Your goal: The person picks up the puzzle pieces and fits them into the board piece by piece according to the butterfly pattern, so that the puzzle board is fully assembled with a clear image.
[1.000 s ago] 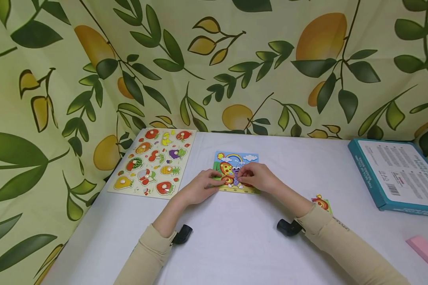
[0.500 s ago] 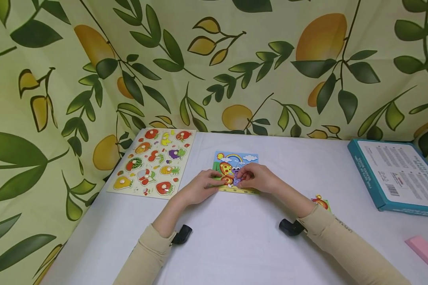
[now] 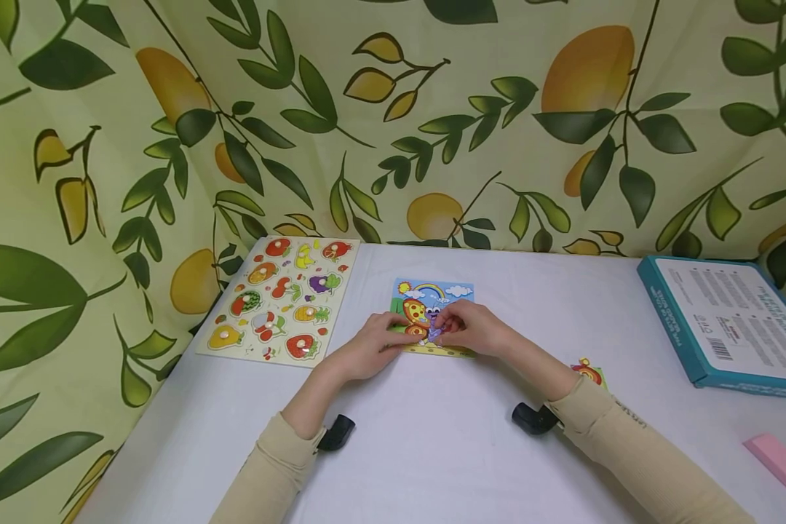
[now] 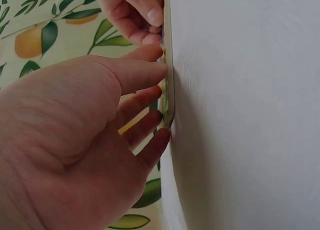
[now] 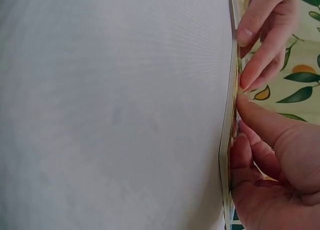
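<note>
A small butterfly jigsaw board (image 3: 455,290) with a rainbow and sky lies flat on the white-covered table. My left hand (image 3: 370,346) rests at its left side, fingers fairly straight, with thumb and fingertips touching it. At the middle of the picture, the curled thumb and fingers of my right hand (image 3: 477,329) pinch a purple body puzzle piece (image 3: 434,337), which lies down on the board; part of it is hidden. In the right wrist view the right hand's thumb (image 5: 265,117) touches the board. Beside the right sleeve lies a loose puzzle piece (image 3: 588,372), partly covered.
A fruit knob puzzle (image 3: 282,302) lies at the back left. On the right are a teal box (image 3: 733,320) with printed text and a pink block (image 3: 779,466). A leaf-patterned cloth (image 3: 393,124) hangs behind the table.
My right fingertips have shifted slightly over the purple piece and hide more of its lower right. The left thumb and fingers have moved slightly on the board.
</note>
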Demonstrator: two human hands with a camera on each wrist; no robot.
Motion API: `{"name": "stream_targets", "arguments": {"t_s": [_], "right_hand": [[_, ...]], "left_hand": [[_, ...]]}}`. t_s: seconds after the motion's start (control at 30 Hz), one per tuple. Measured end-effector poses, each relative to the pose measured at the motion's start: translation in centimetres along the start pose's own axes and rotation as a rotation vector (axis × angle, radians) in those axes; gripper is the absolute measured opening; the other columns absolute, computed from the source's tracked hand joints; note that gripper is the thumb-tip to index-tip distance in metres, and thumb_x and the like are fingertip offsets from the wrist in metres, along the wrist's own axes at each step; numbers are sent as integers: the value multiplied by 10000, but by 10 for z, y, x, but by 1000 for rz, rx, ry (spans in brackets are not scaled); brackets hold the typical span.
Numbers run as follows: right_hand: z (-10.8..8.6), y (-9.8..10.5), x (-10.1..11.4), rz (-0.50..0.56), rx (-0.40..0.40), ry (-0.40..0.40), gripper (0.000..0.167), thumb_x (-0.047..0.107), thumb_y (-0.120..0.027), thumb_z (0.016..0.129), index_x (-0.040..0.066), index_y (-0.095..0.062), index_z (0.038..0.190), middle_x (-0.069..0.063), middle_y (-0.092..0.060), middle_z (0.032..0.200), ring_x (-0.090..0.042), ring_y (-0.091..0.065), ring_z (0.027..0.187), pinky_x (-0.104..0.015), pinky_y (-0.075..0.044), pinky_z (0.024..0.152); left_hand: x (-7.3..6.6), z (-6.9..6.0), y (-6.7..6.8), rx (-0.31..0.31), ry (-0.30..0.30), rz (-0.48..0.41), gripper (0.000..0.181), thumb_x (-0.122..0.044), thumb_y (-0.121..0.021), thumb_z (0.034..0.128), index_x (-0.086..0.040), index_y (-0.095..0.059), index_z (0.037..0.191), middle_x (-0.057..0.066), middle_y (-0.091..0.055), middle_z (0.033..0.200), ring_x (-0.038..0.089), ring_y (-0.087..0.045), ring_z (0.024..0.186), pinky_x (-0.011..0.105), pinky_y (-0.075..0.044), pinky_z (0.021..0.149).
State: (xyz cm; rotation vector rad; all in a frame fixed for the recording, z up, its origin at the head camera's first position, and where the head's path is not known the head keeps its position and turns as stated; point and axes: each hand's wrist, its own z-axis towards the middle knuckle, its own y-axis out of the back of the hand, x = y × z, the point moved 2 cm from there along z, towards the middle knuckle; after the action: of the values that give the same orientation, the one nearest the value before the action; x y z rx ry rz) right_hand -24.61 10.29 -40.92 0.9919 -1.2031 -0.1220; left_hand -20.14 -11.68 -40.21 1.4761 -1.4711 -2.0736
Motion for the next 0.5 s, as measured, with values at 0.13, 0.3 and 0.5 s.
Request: {"name": "stream_targets", "arguments": {"t_s": [0.13,0.3,0.5], "right_hand": [[-1,0,1,-5,5,-5,211,165,-781,841,53,-665,978,-4,-576,839,-154,-504,775,-256,-451,684],[-5,4,1,-4,34,7,199,143,-748,870,50,-670,1027,-16,-595,897,-161,-528,828,-274,-476,733],[-36,35,-7,96,14,-106,269,239,-653,949,113,-694,1183,-30,-665,1134,-213,-589,1054,-365,-492,881]], "left_hand": [[-6,4,-2,22,-35,8,357,-26,-548,977,-82,-622,1322,141,-453,1413,311,-361,1325,456,-320,1099],[-14,9,-3,68,-57,46,379,-11,-532,978,-65,-591,1348,170,-462,1434,328,-407,1336,453,-333,1103],[-16,9,-5,108,7,43,386,-94,-542,994,-98,-563,1380,145,-419,1484,326,-365,1375,448,-309,1121]]}}
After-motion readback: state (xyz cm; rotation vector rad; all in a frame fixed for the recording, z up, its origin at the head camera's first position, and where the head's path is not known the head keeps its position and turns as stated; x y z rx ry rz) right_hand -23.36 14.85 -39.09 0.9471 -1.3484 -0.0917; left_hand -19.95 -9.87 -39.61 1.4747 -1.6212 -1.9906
